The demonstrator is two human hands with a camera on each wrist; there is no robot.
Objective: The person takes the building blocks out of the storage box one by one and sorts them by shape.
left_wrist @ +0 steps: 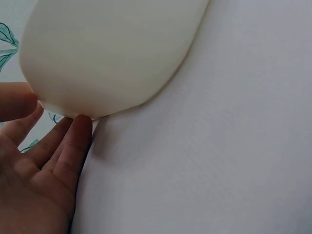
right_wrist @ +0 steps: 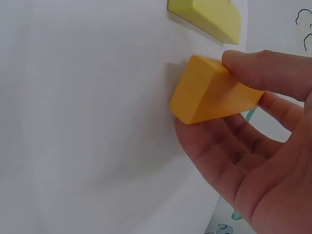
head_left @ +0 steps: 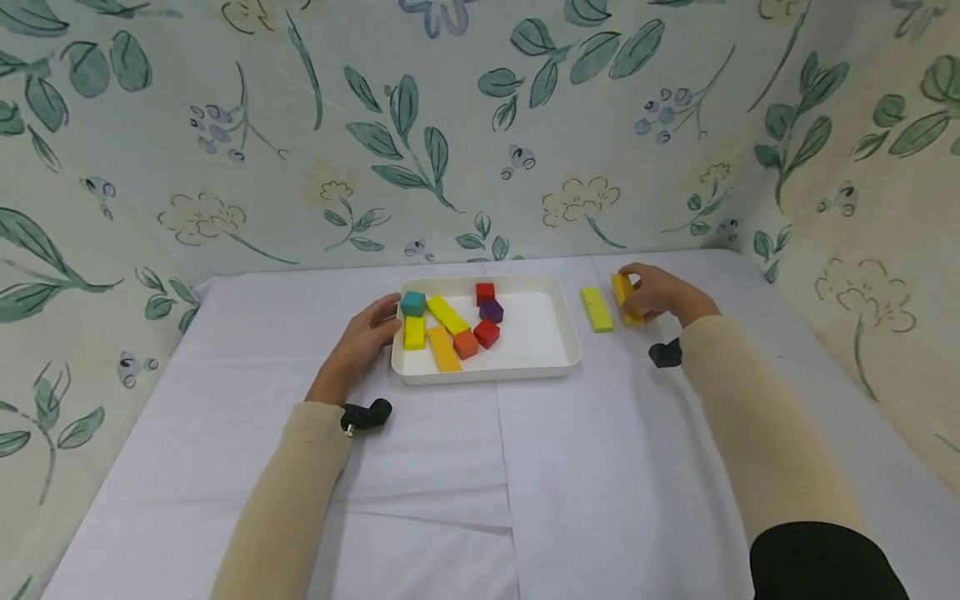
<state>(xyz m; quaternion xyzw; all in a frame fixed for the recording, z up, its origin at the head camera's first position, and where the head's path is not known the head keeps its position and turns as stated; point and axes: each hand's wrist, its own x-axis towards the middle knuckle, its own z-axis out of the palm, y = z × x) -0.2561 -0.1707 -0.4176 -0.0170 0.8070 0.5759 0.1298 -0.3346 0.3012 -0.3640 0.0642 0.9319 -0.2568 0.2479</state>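
Observation:
Thumb and fingertips of my left hand (head_left: 363, 335) touch the left end of a white tray (head_left: 525, 373); the left wrist view shows the fingers nearly straight against its outer wall. To the tray's right, my right hand (head_left: 663, 293) pinches an orange-yellow rectangular block (right_wrist: 209, 92) between thumb and fingers. Whether that block touches the table cannot be told. A yellow-green block (head_left: 596, 309) lies just left of it. Inside the tray are a teal block (head_left: 413, 303), a purple block (head_left: 491, 311), an orange block (head_left: 466, 344), a red block (head_left: 487, 334) and several others.
A white cloth (head_left: 585, 483) with fold creases covers the table. Behind the table's far edge hangs a leaf-patterned backdrop (head_left: 465, 167), which also runs along both sides. The tray's right half shows its bare white floor.

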